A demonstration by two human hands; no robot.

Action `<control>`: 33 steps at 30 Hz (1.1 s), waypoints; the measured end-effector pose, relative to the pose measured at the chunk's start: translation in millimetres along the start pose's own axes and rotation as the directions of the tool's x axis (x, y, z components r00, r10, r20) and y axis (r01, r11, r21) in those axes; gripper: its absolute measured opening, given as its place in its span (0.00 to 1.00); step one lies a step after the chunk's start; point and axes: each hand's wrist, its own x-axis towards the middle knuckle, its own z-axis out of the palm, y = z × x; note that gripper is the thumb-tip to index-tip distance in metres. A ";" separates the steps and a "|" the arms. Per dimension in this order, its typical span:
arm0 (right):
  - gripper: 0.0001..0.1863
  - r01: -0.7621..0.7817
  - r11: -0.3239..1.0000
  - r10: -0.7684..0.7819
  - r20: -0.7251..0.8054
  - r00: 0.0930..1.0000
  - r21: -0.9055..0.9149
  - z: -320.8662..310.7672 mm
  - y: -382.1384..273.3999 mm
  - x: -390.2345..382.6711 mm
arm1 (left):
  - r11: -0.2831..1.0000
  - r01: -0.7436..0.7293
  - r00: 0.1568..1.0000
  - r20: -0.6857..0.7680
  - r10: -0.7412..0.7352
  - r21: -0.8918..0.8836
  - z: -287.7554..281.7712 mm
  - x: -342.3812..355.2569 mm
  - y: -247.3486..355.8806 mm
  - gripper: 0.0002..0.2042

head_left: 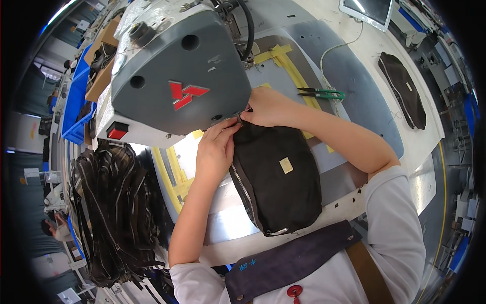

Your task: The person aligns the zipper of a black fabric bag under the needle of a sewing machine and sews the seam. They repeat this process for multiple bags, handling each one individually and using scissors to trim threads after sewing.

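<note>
A dark brown fabric pouch (298, 197) with a metal zipper along its left side and a small pale label lies on the machine bed. Its far end reaches up to the grey head of a sewing machine (152, 96). My left hand (213, 147) is closed with its fingertips on that end, at the left corner. Opposite it, my right hand (271, 107) pinches the same end near a small dark tab. The machine head hides the needle area and part of what my fingertips grip.
Green-handled thread snips (329, 94) lie right of my right hand. Farther right is a second dark pouch (405, 91). A tablet (368, 11) stands at the back. Left are a heap of dark zippered pieces (111, 207) and a blue bin (76, 114). Yellow tape (296, 71) marks the bed.
</note>
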 end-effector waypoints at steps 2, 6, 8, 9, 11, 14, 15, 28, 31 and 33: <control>0.13 -0.037 0.999 0.035 0.049 0.998 0.020 -8.0 -8.1 -2.6 | 0.999 0.039 0.999 -0.014 -0.039 -0.029 1.0 -1.2 -0.6 0.12; 0.12 -0.085 0.996 0.083 0.058 0.995 0.033 -11.9 -11.9 -5.0 | 0.997 0.070 0.997 -0.022 -0.071 -0.029 0.9 1.8 3.0 0.12; 0.12 -0.059 0.998 0.057 0.041 0.998 0.033 -8.7 -8.2 -3.8 | 0.999 0.021 1.000 -0.016 -0.020 0.034 0.7 1.0 0.0 0.12; 0.11 -0.039 0.999 0.038 0.027 0.999 0.033 -6.3 -6.0 -3.0 | 0.999 0.016 1.000 0.004 -0.016 0.039 0.2 0.9 1.0 0.13; 0.09 0.001 0.999 -0.001 -0.003 1.000 0.032 -0.4 -1.8 -1.6 | 0.999 0.007 0.999 0.045 -0.010 0.050 -4.0 2.4 5.6 0.15; 0.09 0.037 0.998 -0.040 -0.071 0.997 -0.042 6.0 1.8 -2.9 | 0.994 -0.044 0.995 0.093 0.035 0.100 -5.9 6.2 9.1 0.16; 0.09 0.027 0.997 -0.032 -0.065 0.997 -0.077 5.2 -1.2 -3.2 | 0.993 -0.046 0.995 0.091 0.036 0.108 -6.9 6.2 9.8 0.16; 0.08 -0.064 0.993 0.052 -0.115 0.992 -0.102 -1.9 -8.3 -3.0 | 0.990 -0.071 0.997 0.048 0.065 0.119 -5.5 2.2 6.0 0.12; 0.09 -0.018 0.998 0.006 -0.211 0.978 -0.057 8.7 -0.5 -5.2 | 0.991 -0.066 0.996 0.071 0.057 0.119 -7.0 3.0 11.8 0.14; 0.10 -0.019 0.998 0.030 -0.183 0.983 0.063 5.1 2.2 -7.5 | 0.991 -0.071 0.994 0.086 0.061 0.114 -5.5 1.2 10.2 0.16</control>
